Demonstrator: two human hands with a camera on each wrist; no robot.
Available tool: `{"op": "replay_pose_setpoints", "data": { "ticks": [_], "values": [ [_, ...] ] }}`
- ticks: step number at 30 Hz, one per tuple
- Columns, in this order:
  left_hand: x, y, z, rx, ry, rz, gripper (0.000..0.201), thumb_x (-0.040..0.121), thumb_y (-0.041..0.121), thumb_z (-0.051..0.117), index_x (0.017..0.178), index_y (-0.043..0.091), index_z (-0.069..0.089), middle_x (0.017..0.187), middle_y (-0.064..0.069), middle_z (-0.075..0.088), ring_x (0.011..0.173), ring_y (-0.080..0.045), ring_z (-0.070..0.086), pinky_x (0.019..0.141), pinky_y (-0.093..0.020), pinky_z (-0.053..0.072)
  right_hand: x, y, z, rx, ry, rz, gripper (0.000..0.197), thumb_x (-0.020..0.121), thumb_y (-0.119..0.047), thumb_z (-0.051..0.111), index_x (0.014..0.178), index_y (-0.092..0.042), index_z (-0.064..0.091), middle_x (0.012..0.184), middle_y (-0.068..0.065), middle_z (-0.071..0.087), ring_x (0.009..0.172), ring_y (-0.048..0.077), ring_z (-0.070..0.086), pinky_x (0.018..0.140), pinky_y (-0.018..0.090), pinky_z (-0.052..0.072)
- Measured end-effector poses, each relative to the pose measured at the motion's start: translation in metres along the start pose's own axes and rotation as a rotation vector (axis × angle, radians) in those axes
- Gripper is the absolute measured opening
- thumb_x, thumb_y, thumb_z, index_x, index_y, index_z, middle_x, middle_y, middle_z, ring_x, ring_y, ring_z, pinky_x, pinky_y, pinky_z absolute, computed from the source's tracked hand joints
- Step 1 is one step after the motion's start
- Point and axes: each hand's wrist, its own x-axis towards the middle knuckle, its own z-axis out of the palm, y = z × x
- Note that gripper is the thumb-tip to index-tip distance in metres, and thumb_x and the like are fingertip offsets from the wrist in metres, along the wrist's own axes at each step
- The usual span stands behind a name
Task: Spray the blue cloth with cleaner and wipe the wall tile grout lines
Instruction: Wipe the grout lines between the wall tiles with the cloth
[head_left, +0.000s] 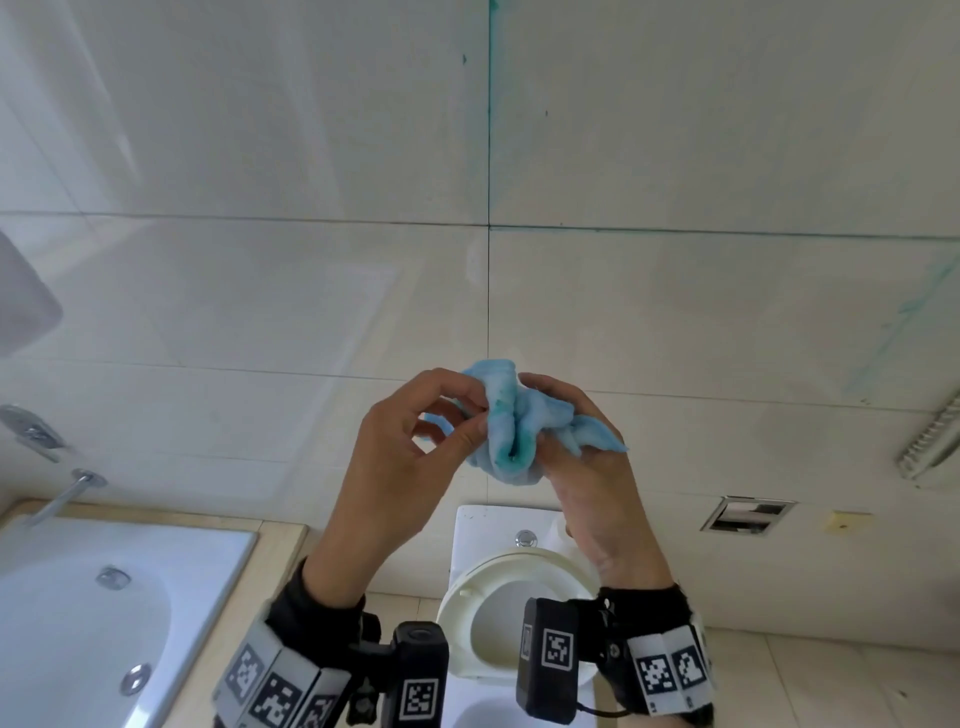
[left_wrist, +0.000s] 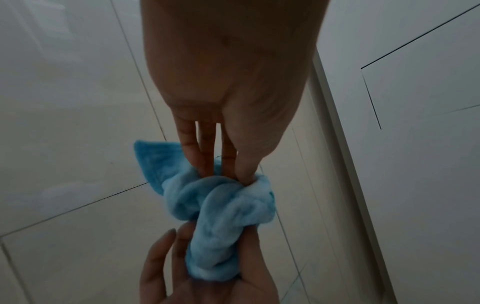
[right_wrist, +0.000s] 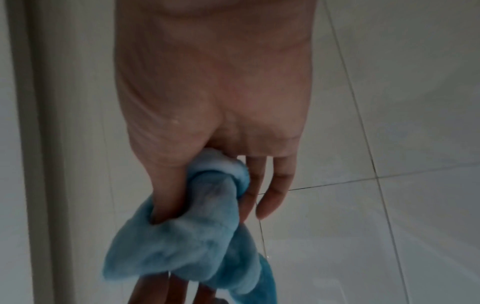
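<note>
A bunched blue cloth with darker teal stains is held up in front of the tiled wall by both hands. My left hand pinches its left side with thumb and fingertips. My right hand grips the right side, and a cloth tail sticks out past its fingers. In the left wrist view, the fingers dig into the twisted cloth. In the right wrist view, the thumb presses into the cloth. The vertical grout line and the horizontal grout line show teal staining. No spray bottle is in view.
Below my hands is a white toilet with its tank and open seat. A bathtub with a wall spout lies at lower left. A recessed paper holder and a metal fitting are at the right. Teal smears mark the right tile.
</note>
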Motion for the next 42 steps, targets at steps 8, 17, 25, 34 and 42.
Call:
{"op": "replay_pose_setpoints", "data": {
  "ticks": [8, 17, 25, 34, 42],
  "values": [
    [-0.008, -0.009, -0.002, 0.116, -0.111, 0.138, 0.016, 0.102, 0.025, 0.060, 0.116, 0.027, 0.068, 0.110, 0.014, 0.068, 0.104, -0.015, 0.066, 0.085, -0.018, 0.051, -0.013, -0.001, 0.001, 0.046, -0.133, 0.063, 0.068, 0.081, -0.057, 0.083, 0.133, -0.018, 0.064, 0.127, 0.019, 0.069, 0.123, 0.040, 0.064, 0.106, 0.067, 0.047],
    [-0.008, -0.021, -0.012, 0.282, -0.218, 0.155, 0.026, 0.105, 0.043, 0.049, 0.120, 0.035, 0.069, 0.115, 0.019, 0.060, 0.111, -0.017, 0.057, 0.093, -0.017, 0.043, -0.017, 0.002, -0.006, 0.037, -0.146, -0.013, 0.041, 0.092, -0.016, 0.074, 0.132, -0.010, 0.065, 0.129, 0.016, 0.069, 0.124, 0.041, 0.063, 0.105, 0.072, 0.045],
    [0.011, -0.003, 0.012, 0.112, -0.186, 0.017, 0.032, 0.095, 0.043, 0.060, 0.123, 0.029, 0.066, 0.113, 0.020, 0.072, 0.109, -0.007, 0.069, 0.086, -0.023, 0.055, 0.005, -0.005, -0.019, 0.038, 0.045, -0.056, 0.041, 0.085, -0.035, 0.080, 0.119, -0.016, 0.068, 0.115, 0.016, 0.073, 0.112, 0.041, 0.068, 0.100, 0.070, 0.049],
    [0.071, 0.017, 0.045, 0.215, 0.004, 0.136, 0.033, 0.085, 0.023, 0.084, 0.114, 0.019, 0.071, 0.099, 0.016, 0.076, 0.093, -0.004, 0.073, 0.078, -0.022, 0.058, 0.063, -0.042, -0.034, 0.166, 0.101, -0.037, 0.047, 0.081, -0.033, 0.082, 0.122, -0.016, 0.067, 0.120, 0.014, 0.072, 0.115, 0.036, 0.069, 0.098, 0.068, 0.053],
    [0.133, 0.010, 0.014, 0.203, 0.120, 0.185, 0.022, 0.092, 0.006, 0.075, 0.107, 0.021, 0.071, 0.098, 0.016, 0.075, 0.088, -0.002, 0.072, 0.075, -0.016, 0.057, 0.114, -0.081, -0.007, 0.244, -0.128, 0.004, 0.043, 0.093, -0.027, 0.072, 0.131, -0.009, 0.058, 0.130, 0.015, 0.070, 0.121, 0.032, 0.068, 0.095, 0.061, 0.057]
  ]
}}
